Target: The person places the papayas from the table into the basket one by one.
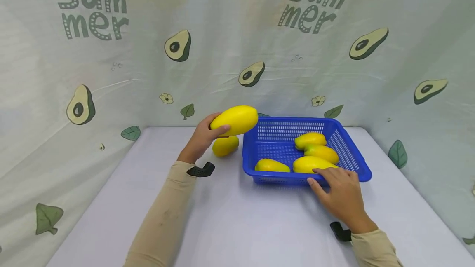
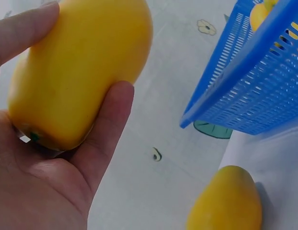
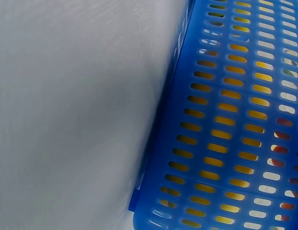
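My left hand (image 1: pixel 203 137) holds a large yellow papaya (image 1: pixel 237 119) in the air, just left of the blue basket (image 1: pixel 249 168). In the left wrist view the thumb and fingers wrap its sides, and its small green stem end sits by the palm. Below that hand, another papaya (image 1: pixel 224 147) lies on the table. My right hand (image 1: pixel 343 195) grips the basket's front rim, thumb outside and fingers over the edge, beside the nearest papaya (image 1: pixel 311 164) inside. Through the slots in the right wrist view, reddish bits of fingers and yellow fruit show.
More papayas lie in the basket: one (image 1: pixel 272 165) at front left, two (image 1: pixel 311 139) stacked toward the back right. The basket stands on a white-covered table (image 1: pixel 237 226). Behind the table hangs a pale curtain (image 1: pixel 215 19) printed with avocados.
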The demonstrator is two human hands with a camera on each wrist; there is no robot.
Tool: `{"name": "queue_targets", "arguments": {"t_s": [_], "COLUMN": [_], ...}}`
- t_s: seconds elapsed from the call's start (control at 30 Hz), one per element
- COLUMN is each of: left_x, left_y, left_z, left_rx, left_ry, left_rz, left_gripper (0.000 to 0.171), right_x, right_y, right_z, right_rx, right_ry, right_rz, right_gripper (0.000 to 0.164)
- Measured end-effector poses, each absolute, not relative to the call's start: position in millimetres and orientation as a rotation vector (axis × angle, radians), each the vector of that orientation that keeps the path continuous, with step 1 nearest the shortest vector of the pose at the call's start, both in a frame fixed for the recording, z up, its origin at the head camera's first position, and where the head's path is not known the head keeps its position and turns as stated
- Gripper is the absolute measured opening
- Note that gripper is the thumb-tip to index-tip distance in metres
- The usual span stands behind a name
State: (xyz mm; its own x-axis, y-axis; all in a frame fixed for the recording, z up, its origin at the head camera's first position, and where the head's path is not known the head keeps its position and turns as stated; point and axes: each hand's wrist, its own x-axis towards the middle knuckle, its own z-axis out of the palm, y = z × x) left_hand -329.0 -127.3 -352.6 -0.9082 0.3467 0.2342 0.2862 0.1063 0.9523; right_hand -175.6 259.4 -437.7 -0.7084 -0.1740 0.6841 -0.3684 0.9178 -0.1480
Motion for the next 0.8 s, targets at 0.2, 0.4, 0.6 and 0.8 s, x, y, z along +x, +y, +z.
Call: {"name": "queue_targets", "arguments": {"t_s": [0.2, 0.4, 0.6, 0.8], "left_x": [-325, -324, -324, -322], "left_y": [-123, -123, -120, -116], "left_z": [-337, -320, -312, -305], "left_rx": [0.712, 0.743, 0.794, 0.844], "left_ry": [2.335, 2.348, 2.332, 2.335], "left_rz": [1.847, 1.794, 1.802, 1.776], "left_gripper": [0.069, 0.061, 0.064, 0.063], "right_x": [-174, -173, -172, -172], "right_y": [260, 261, 260, 259], "right_z": [-437, -436, -436, -434], "right_rx": [0.394, 0.383, 0.375, 0.384], "right_ry": [-2.364, -2.373, -2.375, -2.366], "right_rz": [0.362, 0.353, 0.348, 0.355], "right_gripper": [0.038, 0.039, 0.039, 0.039]}}
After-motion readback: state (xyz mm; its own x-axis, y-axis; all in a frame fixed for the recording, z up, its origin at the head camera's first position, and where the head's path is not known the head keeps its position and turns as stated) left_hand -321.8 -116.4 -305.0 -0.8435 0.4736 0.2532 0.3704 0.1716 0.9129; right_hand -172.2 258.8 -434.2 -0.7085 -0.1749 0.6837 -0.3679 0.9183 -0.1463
